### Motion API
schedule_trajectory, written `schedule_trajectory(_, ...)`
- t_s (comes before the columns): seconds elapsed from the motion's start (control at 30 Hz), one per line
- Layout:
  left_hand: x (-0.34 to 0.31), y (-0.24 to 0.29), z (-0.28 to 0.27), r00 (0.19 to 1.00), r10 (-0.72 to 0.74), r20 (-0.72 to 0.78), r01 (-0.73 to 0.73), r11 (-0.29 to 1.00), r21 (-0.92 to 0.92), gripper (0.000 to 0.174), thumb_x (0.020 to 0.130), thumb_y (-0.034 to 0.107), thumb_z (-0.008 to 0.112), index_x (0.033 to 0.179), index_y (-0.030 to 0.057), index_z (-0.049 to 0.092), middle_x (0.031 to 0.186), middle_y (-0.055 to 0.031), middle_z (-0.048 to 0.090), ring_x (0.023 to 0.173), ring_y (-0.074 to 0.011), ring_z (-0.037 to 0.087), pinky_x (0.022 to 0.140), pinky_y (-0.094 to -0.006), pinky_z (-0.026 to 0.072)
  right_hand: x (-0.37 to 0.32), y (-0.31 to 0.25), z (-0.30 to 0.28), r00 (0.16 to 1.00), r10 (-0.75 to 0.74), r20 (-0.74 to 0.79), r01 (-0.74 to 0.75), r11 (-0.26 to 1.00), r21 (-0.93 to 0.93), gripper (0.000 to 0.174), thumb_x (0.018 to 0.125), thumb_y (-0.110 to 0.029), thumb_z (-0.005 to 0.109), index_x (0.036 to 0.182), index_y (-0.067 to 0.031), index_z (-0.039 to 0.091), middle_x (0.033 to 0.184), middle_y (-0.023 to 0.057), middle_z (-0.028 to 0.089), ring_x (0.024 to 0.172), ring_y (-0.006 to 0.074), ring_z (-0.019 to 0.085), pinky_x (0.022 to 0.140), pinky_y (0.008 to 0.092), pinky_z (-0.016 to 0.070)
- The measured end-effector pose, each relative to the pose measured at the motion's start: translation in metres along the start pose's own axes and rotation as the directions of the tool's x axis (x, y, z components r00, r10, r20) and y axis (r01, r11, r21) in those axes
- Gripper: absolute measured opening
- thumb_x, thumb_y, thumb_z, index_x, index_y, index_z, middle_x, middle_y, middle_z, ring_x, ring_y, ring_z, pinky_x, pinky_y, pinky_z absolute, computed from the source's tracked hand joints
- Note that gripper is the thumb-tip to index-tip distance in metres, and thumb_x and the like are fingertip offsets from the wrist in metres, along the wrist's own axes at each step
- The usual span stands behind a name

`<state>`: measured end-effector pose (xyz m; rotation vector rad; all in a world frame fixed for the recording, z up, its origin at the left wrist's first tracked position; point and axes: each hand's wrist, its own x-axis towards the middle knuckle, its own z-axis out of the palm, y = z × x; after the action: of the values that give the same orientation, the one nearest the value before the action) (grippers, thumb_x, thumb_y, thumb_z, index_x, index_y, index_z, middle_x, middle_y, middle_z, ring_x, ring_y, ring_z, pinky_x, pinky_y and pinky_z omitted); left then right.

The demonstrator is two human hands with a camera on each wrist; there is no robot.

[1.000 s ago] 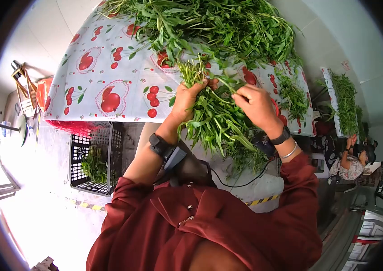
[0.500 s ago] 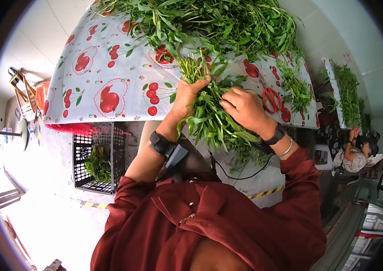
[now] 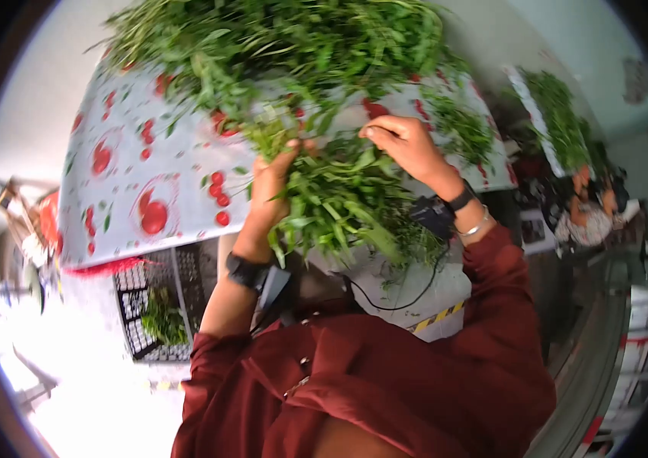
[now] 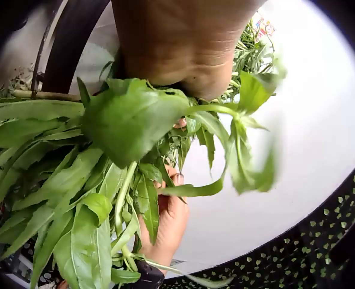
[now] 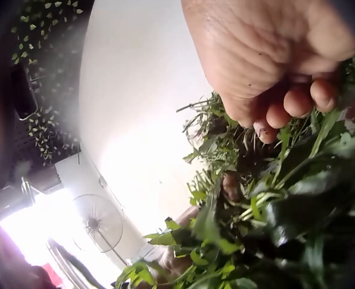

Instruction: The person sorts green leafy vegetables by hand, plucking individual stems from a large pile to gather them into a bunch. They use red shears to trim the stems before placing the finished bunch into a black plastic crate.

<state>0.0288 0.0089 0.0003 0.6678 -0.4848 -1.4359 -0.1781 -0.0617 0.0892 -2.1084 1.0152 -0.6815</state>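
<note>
My left hand (image 3: pixel 272 182) grips a thick bunch of leafy greens (image 3: pixel 339 202) around its stems and holds it upright over the table's near edge. My right hand (image 3: pixel 399 141) sits at the top right of the bunch with its fingers curled into the stems. In the left wrist view the broad leaves (image 4: pixel 93 180) hang below my left hand (image 4: pixel 183 48), with my right hand (image 4: pixel 168 223) behind them. The right wrist view has my right hand's fingertips (image 5: pixel 286 105) curled down into the greens (image 5: pixel 274 223).
A large loose pile of greens (image 3: pixel 278 46) covers the far part of the table, whose cloth (image 3: pixel 133 175) has a cherry print. A black crate (image 3: pixel 157 309) holding some greens stands on the floor at left. Another person (image 3: pixel 587 217) sits at right by a second table of greens (image 3: pixel 557 114).
Both hands carried the bunch up toward the big pile. My right hand slid from the bunch's side to its top. The head view swung, and the red scissors are no longer seen.
</note>
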Motion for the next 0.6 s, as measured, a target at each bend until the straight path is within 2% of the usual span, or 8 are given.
schedule_trajectory(0.07, 0.001, -0.002, 0.001, 0.997, 0.030, -0.066, -0.032, 0.999, -0.023, 0.017, 0.083, 0.013, 0.059, 0.096, 0.0018, 0.057, 0.083, -0.0080, 0.062, 0.074, -0.0165, 0.058, 0.067, -0.0295, 0.0479, -0.008, 0.007, -0.012, 0.996, -0.007, -0.094, 0.009, 1.000, 0.014, 0.018, 0.084, -0.016, 0.058, 0.087, 0.0013, 0.063, 0.064, 0.0042, 0.057, 0.057, 0.0066, 0.045, 0.052, 0.0258, 0.0381)
schedule_trajectory(0.1, 0.003, -0.004, -0.003, 0.997, 0.068, -0.029, -0.069, 0.997, -0.038, 0.017, 0.084, 0.013, 0.057, 0.098, 0.0027, 0.055, 0.086, -0.0076, 0.062, 0.076, -0.0177, 0.059, 0.068, -0.0318, 0.0493, -0.014, 0.006, -0.025, 0.993, -0.026, -0.117, 0.013, 0.994, -0.107, 0.017, 0.084, -0.014, 0.057, 0.087, 0.0010, 0.063, 0.065, 0.0042, 0.058, 0.057, 0.0071, 0.046, 0.052, 0.0262, 0.0388)
schedule_trajectory(0.13, 0.006, -0.007, -0.006, 0.994, 0.108, -0.001, -0.108, 0.993, -0.054, 0.018, 0.085, 0.012, 0.055, 0.100, 0.0035, 0.052, 0.090, -0.0073, 0.061, 0.078, -0.0189, 0.059, 0.068, -0.0341, 0.0506, -0.021, 0.010, -0.038, 0.984, 0.057, -0.169, -0.080, 0.988, -0.132, 0.017, 0.082, -0.014, 0.058, 0.088, 0.0005, 0.063, 0.069, 0.0052, 0.061, 0.060, 0.0087, 0.051, 0.056, 0.0253, 0.0418)
schedule_trajectory(0.33, 0.011, -0.007, -0.015, 0.995, 0.088, -0.037, -0.085, 0.994, 0.063, 0.019, 0.088, 0.021, 0.054, 0.096, 0.0036, 0.054, 0.083, -0.0058, 0.059, 0.075, -0.0188, 0.057, 0.067, -0.0324, 0.0482, -0.098, 0.149, -0.104, 0.831, 0.201, -0.519, -0.371, 0.895, -0.247, 0.026, 0.079, -0.013, 0.059, 0.103, -0.0020, 0.061, 0.080, 0.0101, 0.064, 0.070, 0.0136, 0.058, 0.065, 0.0274, 0.0462)
schedule_trajectory(0.43, 0.005, 0.001, -0.003, 0.988, 0.097, -0.120, -0.087, 0.993, 0.084, 0.017, 0.088, 0.019, 0.054, 0.092, 0.0021, 0.056, 0.083, -0.0076, 0.061, 0.072, -0.0161, 0.057, 0.064, -0.0288, 0.0477, -0.130, 0.124, -0.082, 0.768, 0.285, -0.573, -0.393, 0.917, -0.071, 0.020, 0.083, -0.012, 0.057, 0.098, 0.0007, 0.061, 0.076, 0.0030, 0.061, 0.068, 0.0069, 0.052, 0.062, 0.0221, 0.0418)
schedule_trajectory(0.53, 0.010, -0.004, -0.012, 0.980, 0.199, 0.003, -0.196, 0.965, 0.172, 0.019, 0.089, 0.019, 0.053, 0.096, 0.0015, 0.056, 0.083, -0.0075, 0.060, 0.073, -0.0169, 0.057, 0.064, -0.0295, 0.0483, -0.167, 0.099, -0.036, 0.715, 0.362, -0.598, -0.358, 0.924, 0.131, 0.015, 0.086, -0.009, 0.054, 0.093, 0.0005, 0.062, 0.076, 0.0000, 0.060, 0.069, 0.0053, 0.050, 0.062, 0.0206, 0.0400)
schedule_trajectory(0.57, 0.013, -0.002, -0.013, 0.996, 0.064, -0.059, -0.062, 0.997, 0.038, 0.021, 0.089, 0.020, 0.052, 0.097, 0.0011, 0.055, 0.084, -0.0077, 0.060, 0.074, -0.0174, 0.058, 0.066, -0.0305, 0.0493, -0.181, 0.098, -0.019, 0.701, 0.348, -0.623, -0.366, 0.925, 0.104, 0.014, 0.085, -0.009, 0.054, 0.092, 0.0004, 0.062, 0.076, -0.0001, 0.060, 0.069, 0.0052, 0.049, 0.062, 0.0204, 0.0398)
schedule_trajectory(0.6, 0.013, -0.003, -0.011, 0.995, 0.089, -0.052, -0.091, 0.996, -0.022, 0.021, 0.090, 0.021, 0.052, 0.098, 0.0010, 0.054, 0.085, -0.0082, 0.060, 0.076, -0.0182, 0.058, 0.068, -0.0320, 0.0501, -0.194, 0.099, -0.006, 0.689, 0.322, -0.649, -0.366, 0.928, 0.072, 0.014, 0.085, -0.009, 0.055, 0.091, 0.0003, 0.062, 0.076, -0.0003, 0.060, 0.069, 0.0050, 0.049, 0.062, 0.0201, 0.0395)
